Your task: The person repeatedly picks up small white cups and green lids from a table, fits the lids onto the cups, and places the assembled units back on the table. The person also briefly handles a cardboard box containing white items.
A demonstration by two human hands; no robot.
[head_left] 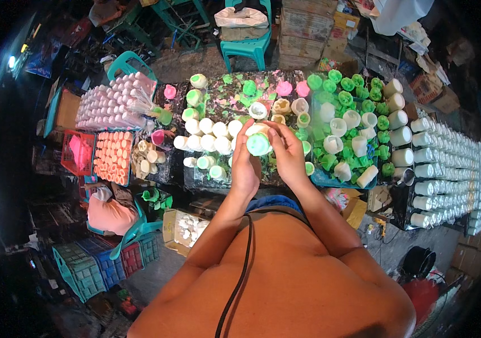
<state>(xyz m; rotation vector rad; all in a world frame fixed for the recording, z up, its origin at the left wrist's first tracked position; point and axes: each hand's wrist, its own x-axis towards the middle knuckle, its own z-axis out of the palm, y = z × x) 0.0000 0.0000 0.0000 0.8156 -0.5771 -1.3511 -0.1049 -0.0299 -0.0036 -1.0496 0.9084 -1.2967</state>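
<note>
Between my two hands is a white cylinder with a pale green end [259, 145], its green face turned up toward me. My left hand [245, 166] is wrapped along its left side. From the right, my right hand [289, 158] closes on it with the fingertips near its top. Just left of my left hand lie rows of white cylinders [207, 142]. Beyond my fingers stands a white hollow cup [258, 110], with cream-coloured hollow moulds [280, 106] beside it. Shiny green cup-like pieces and white cups fill a blue tray [320, 181] to the right of my right hand.
Green and pink scraps [230, 93] litter the table's far part. Dense rows of white cylinders [449, 169] stand far right; pink-white ones [114, 104] and an orange-filled tray [113, 158] are at left. A person in a pink top [112, 214] sits at left. A teal chair [246, 45] stands beyond.
</note>
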